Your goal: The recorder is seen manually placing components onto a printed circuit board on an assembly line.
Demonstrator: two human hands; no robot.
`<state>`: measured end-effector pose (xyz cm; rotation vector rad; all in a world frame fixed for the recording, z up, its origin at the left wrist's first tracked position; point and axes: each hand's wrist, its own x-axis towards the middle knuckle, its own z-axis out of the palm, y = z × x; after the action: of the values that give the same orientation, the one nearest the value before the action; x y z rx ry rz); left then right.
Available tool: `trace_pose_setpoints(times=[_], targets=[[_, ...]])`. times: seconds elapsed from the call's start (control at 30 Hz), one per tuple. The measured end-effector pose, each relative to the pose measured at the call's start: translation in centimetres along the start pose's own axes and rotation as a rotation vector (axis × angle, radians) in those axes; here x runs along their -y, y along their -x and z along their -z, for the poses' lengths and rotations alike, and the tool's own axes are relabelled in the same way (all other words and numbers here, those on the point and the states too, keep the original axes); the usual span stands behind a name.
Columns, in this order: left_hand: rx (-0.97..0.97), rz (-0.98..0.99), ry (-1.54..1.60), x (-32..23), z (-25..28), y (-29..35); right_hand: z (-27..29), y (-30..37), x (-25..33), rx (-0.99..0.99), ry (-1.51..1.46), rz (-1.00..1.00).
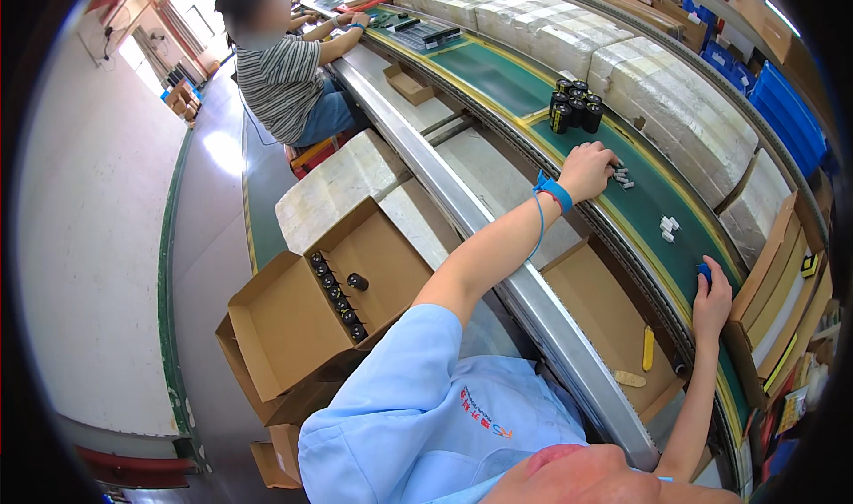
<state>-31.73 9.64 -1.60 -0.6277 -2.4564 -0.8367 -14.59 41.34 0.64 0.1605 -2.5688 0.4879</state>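
Observation:
My left hand [586, 172], with a blue wrist strap [554, 191] on its wrist, reaches over the green belt [644, 202]. Its fingers are curled together at a little group of small grey-white cylindrical parts [625, 181]; what is between the fingertips is hidden. Farther along the belt stands a cluster of black cylindrical capacitors [576, 111]. Several small white parts [667, 230] lie between my two hands. Nearer, at the right, my right hand [713, 301] has its fingertips closed on a small blue piece [705, 271], whose kind I cannot tell.
A metal rail [498, 264] runs along the belt's near side. An open carton [293, 326] holds several black capacitors at my left. A yellow-handled tool [648, 349] lies in a cardboard tray [586, 295]. Wrapped foam blocks [675, 104] line the far side. A co-worker [280, 78] sits farther up the line.

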Motion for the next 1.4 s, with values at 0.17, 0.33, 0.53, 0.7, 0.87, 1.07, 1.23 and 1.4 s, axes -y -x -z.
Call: trace_pose_setpoints(times=[0.17,0.33,0.53,0.7,0.87,1.07,1.23,1.4], targets=[[-0.019,-0.003,0.025,0.01,-0.06,0.05,0.19,0.03,0.30,0.019,-0.012,-0.024],[-0.010,0.003,0.012,-0.09,0.15,0.11,0.09,-0.01,0.22,0.009,-0.027,-0.018],[-0.022,-0.009,0.023,0.01,0.02,0.14,0.38,-0.10,0.59,0.013,-0.050,-0.009],[-0.016,-0.007,0.022,-0.11,0.11,0.17,0.29,-0.01,0.51,-0.006,-0.029,0.000],[-0.007,0.004,0.013,-0.13,0.35,0.18,0.02,0.03,-0.05,-0.004,-0.004,0.002],[-0.010,-0.011,0.024,-0.14,0.21,0.11,0.27,0.11,0.65,0.028,-0.003,-0.086],[-0.004,0.000,0.034,-0.41,0.39,0.22,0.29,0.10,0.52,0.058,-0.023,-0.100],[0.003,0.003,0.041,-0.38,0.43,0.25,0.06,0.02,-0.08,0.042,-0.050,-0.026]])
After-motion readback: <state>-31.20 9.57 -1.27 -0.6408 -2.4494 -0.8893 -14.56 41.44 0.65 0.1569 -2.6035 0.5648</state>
